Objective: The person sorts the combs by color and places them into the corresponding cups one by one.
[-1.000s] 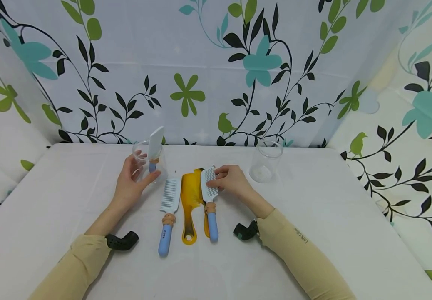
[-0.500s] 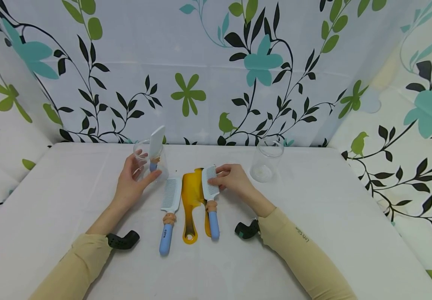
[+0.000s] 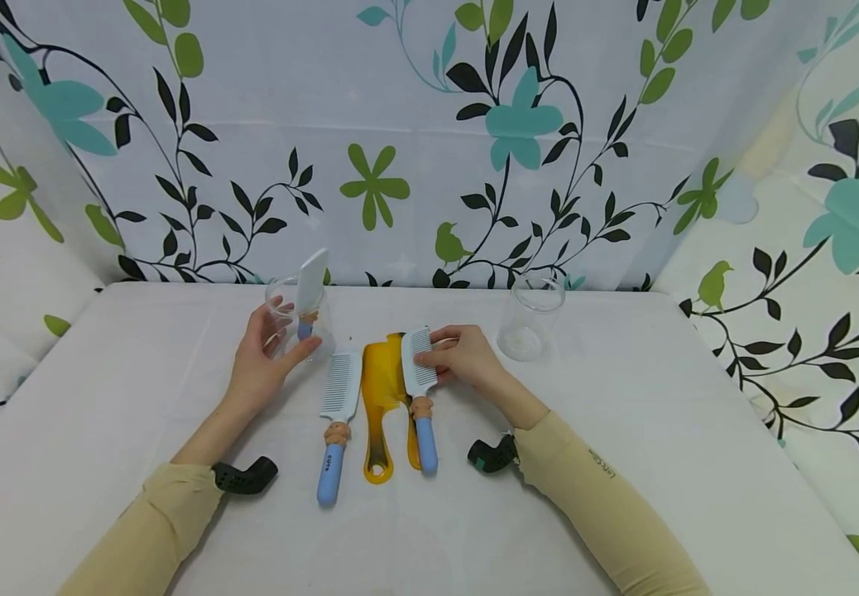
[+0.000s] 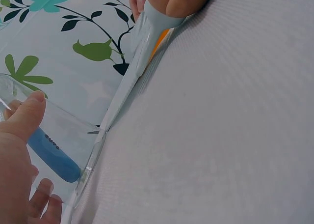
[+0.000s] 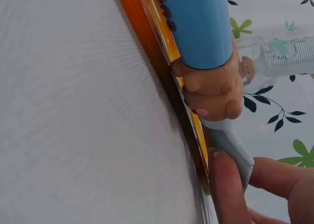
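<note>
My left hand (image 3: 256, 356) holds a clear cup (image 3: 327, 331) at the table's far left. In that cup stands a pale blue comb (image 3: 313, 280), its blue handle (image 4: 54, 157) down. The thumb and fingers of my right hand (image 3: 468, 356) pinch the toothed head of another pale blue comb (image 3: 416, 352), which has a brown animal-figure collar (image 5: 211, 89). That comb lies over the edge of an amber comb (image 3: 381, 372); a second amber handle (image 3: 412, 447) shows partly beneath it. A third pale blue comb (image 3: 340, 389) lies to the left of the amber ones.
A second clear cup (image 3: 532, 323) stands behind my right hand, on the far right part of the white table (image 3: 586, 397). Patterned cloth (image 3: 400, 108) hangs behind and at both sides. Each wrist carries a black device (image 3: 246, 476).
The handle end of the comb in my right hand has shifted very slightly away from me. My left hand and its cup keep their place.
</note>
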`<state>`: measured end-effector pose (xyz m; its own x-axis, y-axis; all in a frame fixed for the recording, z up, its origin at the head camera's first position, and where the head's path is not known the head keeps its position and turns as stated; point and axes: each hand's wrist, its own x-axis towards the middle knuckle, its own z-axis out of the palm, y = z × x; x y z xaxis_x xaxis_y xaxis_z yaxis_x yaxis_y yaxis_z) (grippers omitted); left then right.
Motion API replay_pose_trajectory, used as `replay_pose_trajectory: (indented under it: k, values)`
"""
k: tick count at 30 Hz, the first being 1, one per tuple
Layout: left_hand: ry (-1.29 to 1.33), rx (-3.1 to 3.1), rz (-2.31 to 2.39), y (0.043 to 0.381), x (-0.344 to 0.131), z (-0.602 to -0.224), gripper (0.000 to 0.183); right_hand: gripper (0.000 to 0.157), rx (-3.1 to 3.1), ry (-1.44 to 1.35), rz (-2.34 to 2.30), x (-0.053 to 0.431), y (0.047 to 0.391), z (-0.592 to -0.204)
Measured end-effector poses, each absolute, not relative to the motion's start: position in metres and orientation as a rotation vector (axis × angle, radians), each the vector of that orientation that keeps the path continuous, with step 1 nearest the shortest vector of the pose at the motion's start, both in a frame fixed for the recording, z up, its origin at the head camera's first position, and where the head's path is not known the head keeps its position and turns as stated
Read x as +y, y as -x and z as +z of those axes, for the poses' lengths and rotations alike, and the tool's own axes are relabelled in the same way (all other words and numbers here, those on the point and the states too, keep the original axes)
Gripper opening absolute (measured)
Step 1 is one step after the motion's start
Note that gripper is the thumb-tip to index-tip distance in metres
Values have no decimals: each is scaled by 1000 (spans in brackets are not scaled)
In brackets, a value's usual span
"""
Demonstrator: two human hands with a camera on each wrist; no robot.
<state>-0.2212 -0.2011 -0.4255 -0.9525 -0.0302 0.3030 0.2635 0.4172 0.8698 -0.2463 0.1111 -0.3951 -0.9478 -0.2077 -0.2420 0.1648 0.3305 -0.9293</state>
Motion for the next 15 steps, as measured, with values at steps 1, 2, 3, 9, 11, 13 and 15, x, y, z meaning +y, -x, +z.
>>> replay_pose_trajectory:
  k: [1,2,3,9,11,13,15]
  values:
    - [207,-2400,-1549,221,-201,-425,85,49,2280,41,-1652,111,246,-395]
    - [211,-2396,-1551,221,-201,-425,85,49,2278,44,-1652,111,246,-394]
    - [212,-2395,-1549,221,-201,-425,85,50,2276,45,-1651,111,246,-394]
    - [213,-2391,-1557,221,-201,-425,85,50,2272,33,-1652,111,246,-394]
    - [209,-2393,-1561,221,-201,-424,85,50,2275,29,-1648,111,246,-394]
    - [203,-2398,-1558,220,-201,-423,85,49,2273,21,-1648,111,246,-395]
    - [198,-2404,-1550,220,-202,-423,86,48,2271,16,-1647,111,247,-395]
